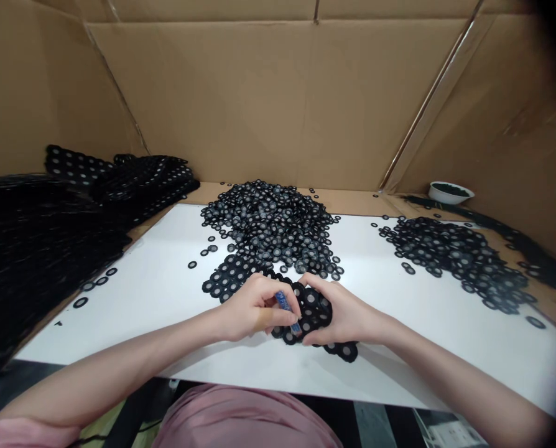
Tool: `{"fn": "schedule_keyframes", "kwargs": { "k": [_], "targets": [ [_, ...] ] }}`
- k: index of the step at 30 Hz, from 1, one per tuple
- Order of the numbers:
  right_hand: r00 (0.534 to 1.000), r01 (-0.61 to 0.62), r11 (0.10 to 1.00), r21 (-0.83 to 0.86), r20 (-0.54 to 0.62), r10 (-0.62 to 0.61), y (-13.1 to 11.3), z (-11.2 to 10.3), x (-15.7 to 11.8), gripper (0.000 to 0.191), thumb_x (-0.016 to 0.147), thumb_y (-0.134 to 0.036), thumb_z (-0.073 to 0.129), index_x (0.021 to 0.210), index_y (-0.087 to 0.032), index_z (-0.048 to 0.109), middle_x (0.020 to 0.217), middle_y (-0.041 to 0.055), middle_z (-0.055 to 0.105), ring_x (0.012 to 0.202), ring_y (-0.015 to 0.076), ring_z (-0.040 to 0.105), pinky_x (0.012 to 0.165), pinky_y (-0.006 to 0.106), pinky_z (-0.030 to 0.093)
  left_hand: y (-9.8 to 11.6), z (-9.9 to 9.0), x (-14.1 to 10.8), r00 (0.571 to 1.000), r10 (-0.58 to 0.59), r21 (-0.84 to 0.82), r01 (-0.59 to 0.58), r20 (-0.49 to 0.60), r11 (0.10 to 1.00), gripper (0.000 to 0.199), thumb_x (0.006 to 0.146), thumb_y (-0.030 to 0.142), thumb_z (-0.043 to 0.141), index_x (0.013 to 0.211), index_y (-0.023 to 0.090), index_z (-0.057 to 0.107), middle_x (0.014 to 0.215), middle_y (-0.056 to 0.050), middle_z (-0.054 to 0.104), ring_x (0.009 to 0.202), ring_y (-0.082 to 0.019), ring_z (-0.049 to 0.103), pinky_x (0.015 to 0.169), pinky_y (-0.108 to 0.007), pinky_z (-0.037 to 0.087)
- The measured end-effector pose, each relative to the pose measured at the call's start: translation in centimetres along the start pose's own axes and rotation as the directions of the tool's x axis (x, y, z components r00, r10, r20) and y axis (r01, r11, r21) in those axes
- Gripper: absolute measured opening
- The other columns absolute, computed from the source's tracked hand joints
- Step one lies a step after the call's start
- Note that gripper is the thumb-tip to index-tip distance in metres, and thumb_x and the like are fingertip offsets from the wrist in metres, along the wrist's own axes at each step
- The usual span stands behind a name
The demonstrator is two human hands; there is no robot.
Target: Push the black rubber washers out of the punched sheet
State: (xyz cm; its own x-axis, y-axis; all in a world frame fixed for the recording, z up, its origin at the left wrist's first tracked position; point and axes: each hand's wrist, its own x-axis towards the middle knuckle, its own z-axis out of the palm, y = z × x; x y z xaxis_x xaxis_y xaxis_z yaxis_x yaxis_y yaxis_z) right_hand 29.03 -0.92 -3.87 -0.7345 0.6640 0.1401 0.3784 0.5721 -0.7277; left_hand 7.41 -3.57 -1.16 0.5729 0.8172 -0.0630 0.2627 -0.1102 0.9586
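Note:
My left hand [264, 307] is closed in a pinch on a small blue implement [285, 303] with light lettering, its lower end reddish; its exact kind does not show. That implement touches or hovers just over a black sheet of joined round pieces [310, 298] with grey centres. Fingers and thumb of my right hand [341, 311] curl round the sheet's right side. Part of the sheet [231, 277] lies flat beyond my left hand, and a lower flap [346, 350] hangs toward me. My fingers hide the middle of it.
A heap of loose black rings [268, 218] rises behind my hands, and another ring pile [459, 255] lies at right. Black dotted sheets [138, 177] and dark strands [40, 242] crowd the left. A white bowl [450, 193] stands back right. Cardboard walls [259, 99] enclose the white board [133, 323].

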Motion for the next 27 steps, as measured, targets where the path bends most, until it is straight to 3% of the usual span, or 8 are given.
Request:
{"fn": "schedule_keyframes", "kwargs": {
  "k": [5,15,27],
  "targets": [
    [1.0,-0.002,1.0,-0.028,-0.019,0.001,0.6,0.4,-0.1,0.069,0.059,-0.038,0.08,0.116,-0.02,0.046,0.111,0.0064,0.058,0.097,0.0258,0.056,0.077,0.031,0.046,0.0,-0.1,-0.1,1.0,0.011,0.031,-0.011,-0.005,0.999,0.016,0.075,0.025,0.067,0.079,0.01,0.068,0.049,0.001,0.054,0.041,-0.008,0.05,0.041,-0.015,0.037],
    [1.0,0.007,1.0,-0.016,-0.019,-0.007,0.6,0.3,0.1,0.069,0.058,-0.039,0.08,0.116,-0.02,0.047,0.105,0.0043,0.059,0.091,0.0238,0.057,0.074,0.03,0.046,0.2,-0.2,-0.2,0.997,0.072,0.083,-0.069,-0.035,0.994,0.013,0.075,0.022,0.066,0.077,0.01,0.07,0.052,0.0,0.058,0.042,-0.007,0.051,0.041,-0.013,0.038],
    [1.0,-0.008,0.999,-0.044,-0.023,0.007,1.2,0.5,-0.1,0.071,0.059,-0.041,0.079,0.12,-0.02,0.048,0.109,0.0067,0.059,0.096,0.0262,0.057,0.079,0.034,0.047,0.6,-0.2,-0.2,0.994,0.064,0.031,-0.062,-0.088,0.998,0.014,0.073,0.023,0.068,0.075,0.009,0.069,0.05,0.0,0.057,0.04,-0.007,0.05,0.04,-0.014,0.038]
  ]
}}
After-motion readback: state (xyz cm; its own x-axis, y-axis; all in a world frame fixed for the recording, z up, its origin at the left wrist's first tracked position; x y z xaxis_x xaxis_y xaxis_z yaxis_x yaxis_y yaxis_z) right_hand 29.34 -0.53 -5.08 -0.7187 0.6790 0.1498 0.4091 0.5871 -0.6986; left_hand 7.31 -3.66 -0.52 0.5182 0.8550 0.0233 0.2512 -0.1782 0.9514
